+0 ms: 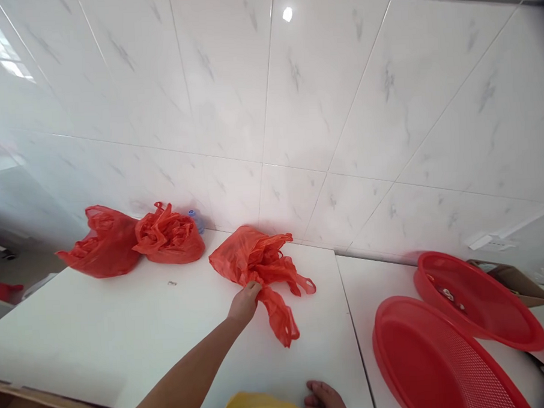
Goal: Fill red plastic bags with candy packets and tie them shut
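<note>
My left hand [245, 300] is closed around the gathered neck of a red plastic bag [238, 253] on the white table. The bag's loose handles spread to the right of the fist, over the tabletop. What is inside the bag cannot be made out. Low in the picture, my right hand [324, 399] is by the front of the table, partly cut off by the lower edge. Its fingers are loosely curled, and nothing shows in them.
Two more red bags [114, 244] stand at the back left, with a clear bottle [197, 220] behind them. On the right are a red perforated basket [441, 353], a red basin [488, 300] holding small items and a cardboard box [514, 280]. A tiled wall [232, 109] rises behind.
</note>
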Available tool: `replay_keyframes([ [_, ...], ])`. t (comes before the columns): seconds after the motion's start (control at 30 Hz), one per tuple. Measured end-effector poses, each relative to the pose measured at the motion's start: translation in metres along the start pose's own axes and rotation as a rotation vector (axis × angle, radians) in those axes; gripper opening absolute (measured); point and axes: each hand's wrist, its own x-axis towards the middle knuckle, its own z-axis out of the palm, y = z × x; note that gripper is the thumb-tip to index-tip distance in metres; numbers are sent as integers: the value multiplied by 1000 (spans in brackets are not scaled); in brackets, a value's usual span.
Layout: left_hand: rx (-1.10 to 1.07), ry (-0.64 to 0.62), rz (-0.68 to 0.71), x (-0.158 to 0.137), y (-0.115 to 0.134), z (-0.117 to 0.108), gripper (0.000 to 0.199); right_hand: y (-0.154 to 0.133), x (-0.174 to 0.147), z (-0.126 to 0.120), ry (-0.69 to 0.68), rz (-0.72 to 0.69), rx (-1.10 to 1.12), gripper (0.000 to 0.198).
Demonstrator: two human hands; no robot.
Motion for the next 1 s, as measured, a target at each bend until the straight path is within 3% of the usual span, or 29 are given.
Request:
replay_keyframes([
  [0.07, 7, -15, -8, -14, -10, 3, 55, -13, 2, 5, -20, -10, -52, 42],
  [0.13, 35, -47, -55, -27, -22, 6, 63, -34, 7, 14, 28, -120, -232, 34],
  [0.23, 88, -98, -143, -42, -41, 10, 72, -79, 19, 34, 145, -369, -452, 27],
  [0.3, 105, -103, -173, -49, -49, 12, 74, -112, 25, 49, 200, -556, -529, 35],
  [0.37, 99, -102, -196, -52, -54, 13, 75, -141, 28, 64, 269, -821, -744, 44],
  [0.43, 52, -114, -236, -54, -57, 14, 77, -162, 29, 77, 292, -964, -973, 48],
  [0.53, -127, -139, -278, -53, -58, 17, 70, -175, 32, 88, 251, -874, -1198, 54],
  [0.63, -318, -106, -254, -52, -58, 17, 58, -168, 37, 88, 255, -786, -1191, 59],
  [0.8, -616, 26, -189, -53, -46, 7, 57, -129, 24, 62, 412, -894, -815, 60],
  [1.0, -702, 73, -190, -54, -8, -17, 47, -93, -20, 24, 519, -666, -379, 59],
])
